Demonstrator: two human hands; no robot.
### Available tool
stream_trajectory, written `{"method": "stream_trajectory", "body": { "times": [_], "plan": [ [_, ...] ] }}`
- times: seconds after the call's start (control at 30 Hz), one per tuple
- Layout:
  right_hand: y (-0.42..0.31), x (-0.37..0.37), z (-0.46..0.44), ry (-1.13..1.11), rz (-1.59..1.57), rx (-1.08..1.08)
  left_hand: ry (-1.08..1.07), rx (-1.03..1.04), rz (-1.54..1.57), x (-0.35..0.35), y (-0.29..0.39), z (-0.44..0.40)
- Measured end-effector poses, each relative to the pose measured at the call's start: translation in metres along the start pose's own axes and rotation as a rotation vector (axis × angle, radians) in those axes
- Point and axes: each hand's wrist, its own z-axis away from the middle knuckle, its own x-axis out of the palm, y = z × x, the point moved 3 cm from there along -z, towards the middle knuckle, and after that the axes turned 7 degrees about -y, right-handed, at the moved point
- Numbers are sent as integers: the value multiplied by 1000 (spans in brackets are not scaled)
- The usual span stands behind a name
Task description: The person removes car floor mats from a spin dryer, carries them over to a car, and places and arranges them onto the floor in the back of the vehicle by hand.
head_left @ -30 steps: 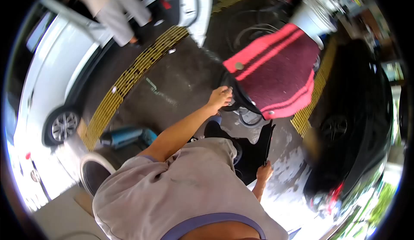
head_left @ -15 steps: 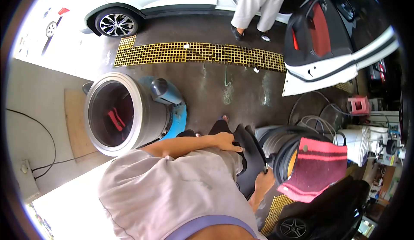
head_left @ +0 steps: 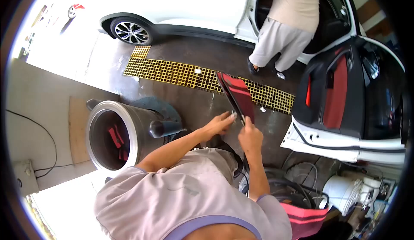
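Observation:
A car floor mat (head_left: 241, 95), dark red with brighter red stripes and a black underside, stands up in front of me, seen nearly edge-on. My right hand (head_left: 251, 136) is closed round its lower end. At the mat's left edge is my left hand (head_left: 219, 125), its fingertips close to the black side; blur hides whether they grip it. To my left stands a round metal drum (head_left: 133, 141) with a wide open mouth. Inside it lies dark red material with bright red stripes (head_left: 115, 136). Another striped red mat (head_left: 304, 218) shows beside my right arm.
Ahead, a person (head_left: 295, 7) leans into a white car (head_left: 198, 3) through its doorway; the open car door (head_left: 340, 97) juts out on the right. Yellow floor grating (head_left: 166, 71) crosses the floor. Hoses (head_left: 297, 181) and a white bucket (head_left: 343, 192) are at lower right.
My right hand has lifted the mat from beside my legs to upright in front of me. My left hand has moved forward with it. The person ahead now appears bent into the car.

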Motion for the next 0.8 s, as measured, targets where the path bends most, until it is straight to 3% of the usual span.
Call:
{"method": "stream_trajectory", "body": {
  "times": [0.07, 0.1, 0.2, 0.23, 0.3, 0.37, 0.5, 0.53, 0.63, 0.67, 0.8],
  "plan": [
    [-37, 4, -50, -18, -5, -184, 75, 1, 145, -18, 41, -8],
    [-51, 20, -75, 16, -63, -305, 132, 116, 300, -15, 83, 4],
    [-107, 37, -134, 14, -6, -569, 486, 258, 423, -72, 122, 3],
    [-124, 46, -155, 45, 0, -636, 567, 212, 406, -99, 126, 3],
    [-166, 62, -196, 14, -21, -765, 730, 314, 663, -148, 141, 6],
    [-203, 85, -235, 22, -66, -868, 851, 451, 691, -196, 158, 14],
    [-279, 110, -291, -230, -170, -914, 1010, 407, 564, -292, 180, 38],
    [-295, 115, -301, -386, -238, -875, 1101, 332, 499, -310, 185, 46],
    [-333, 114, -349, -493, -433, -1004, 1224, 244, 385, -374, 204, 76],
    [-341, 123, -376, -588, -404, -931, 1282, 247, 378, -396, 219, 87],
    [-378, 129, -494, -368, -483, -696, 1396, 374, 290, -477, 259, 129]
  ]
}}
